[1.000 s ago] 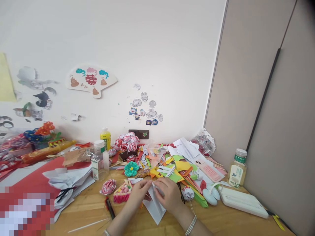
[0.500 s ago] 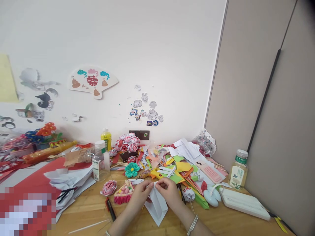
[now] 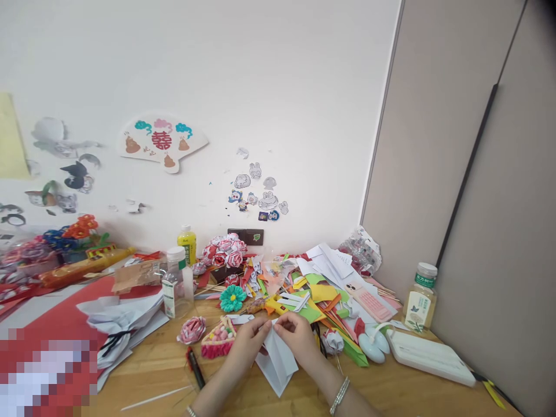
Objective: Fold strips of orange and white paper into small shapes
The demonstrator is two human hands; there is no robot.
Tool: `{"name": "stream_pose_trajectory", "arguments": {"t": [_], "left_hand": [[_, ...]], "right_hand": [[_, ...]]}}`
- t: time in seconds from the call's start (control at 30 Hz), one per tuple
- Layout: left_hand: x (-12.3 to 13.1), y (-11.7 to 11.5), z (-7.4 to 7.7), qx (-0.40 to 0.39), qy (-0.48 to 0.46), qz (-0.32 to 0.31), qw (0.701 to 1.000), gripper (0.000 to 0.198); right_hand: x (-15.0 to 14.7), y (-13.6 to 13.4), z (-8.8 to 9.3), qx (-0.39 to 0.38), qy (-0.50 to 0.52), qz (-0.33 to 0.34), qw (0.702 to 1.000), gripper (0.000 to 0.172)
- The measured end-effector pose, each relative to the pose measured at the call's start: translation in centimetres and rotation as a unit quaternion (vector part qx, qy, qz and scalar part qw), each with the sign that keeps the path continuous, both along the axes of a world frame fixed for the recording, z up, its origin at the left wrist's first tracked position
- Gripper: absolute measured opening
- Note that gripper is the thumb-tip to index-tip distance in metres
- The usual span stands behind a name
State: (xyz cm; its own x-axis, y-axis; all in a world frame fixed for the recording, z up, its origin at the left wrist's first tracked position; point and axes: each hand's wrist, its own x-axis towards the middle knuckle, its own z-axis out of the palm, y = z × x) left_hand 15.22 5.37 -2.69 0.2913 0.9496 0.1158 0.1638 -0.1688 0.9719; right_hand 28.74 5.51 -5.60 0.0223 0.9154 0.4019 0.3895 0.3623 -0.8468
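A folded sheet of white paper [image 3: 278,365] hangs between my hands above the wooden table, its pointed end toward me and a crease down its middle. My left hand [image 3: 252,340] pinches the top edge of the paper on the left. Right beside it, my right hand [image 3: 296,336] pinches the same top edge between thumb and fingers. The fingertips almost meet. Near my left wrist sit a triangular box of pastel balls [image 3: 220,339], a pink and white paper rose [image 3: 192,330] and a black pen [image 3: 195,368]. A crumpled white paper ball [image 3: 333,341] lies by my right hand.
Behind my hands are a yellow glue gun [image 3: 274,304], a teal flower [image 3: 233,298] and a heap of coloured paper scraps [image 3: 325,294]. Bottles [image 3: 176,284] stand at left, another bottle [image 3: 420,298] at right. A white rectangular device [image 3: 430,356] lies front right.
Both hands keep their pinch at the paper's top edge. The lower part of the paper has shifted very slightly; the view has moved a little.
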Motion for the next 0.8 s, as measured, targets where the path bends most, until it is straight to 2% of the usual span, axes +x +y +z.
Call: {"name": "stream_pose_trajectory", "arguments": {"t": [0.33,0.6,0.67,0.8], "left_hand": [[-0.12,0.45,-0.83,0.031,0.031,0.012,0.999,0.031],[-0.67,0.3,-0.44,0.163,0.104,0.08,0.978,0.026],[-0.7,0.29,-0.3,0.164,0.101,0.091,0.977,0.025],[-0.67,0.34,-0.31,0.114,0.088,0.076,0.987,0.026]], "right_hand": [[0.03,-0.26,0.49,0.024,-0.026,-0.007,0.999,0.011],[-0.03,-0.13,0.06,0.007,-0.007,0.015,1.0,0.017],[0.08,-0.03,-0.09,0.009,-0.007,0.016,1.0,0.02],[0.29,0.02,-0.16,0.028,-0.035,-0.004,0.999,0.024]]}}
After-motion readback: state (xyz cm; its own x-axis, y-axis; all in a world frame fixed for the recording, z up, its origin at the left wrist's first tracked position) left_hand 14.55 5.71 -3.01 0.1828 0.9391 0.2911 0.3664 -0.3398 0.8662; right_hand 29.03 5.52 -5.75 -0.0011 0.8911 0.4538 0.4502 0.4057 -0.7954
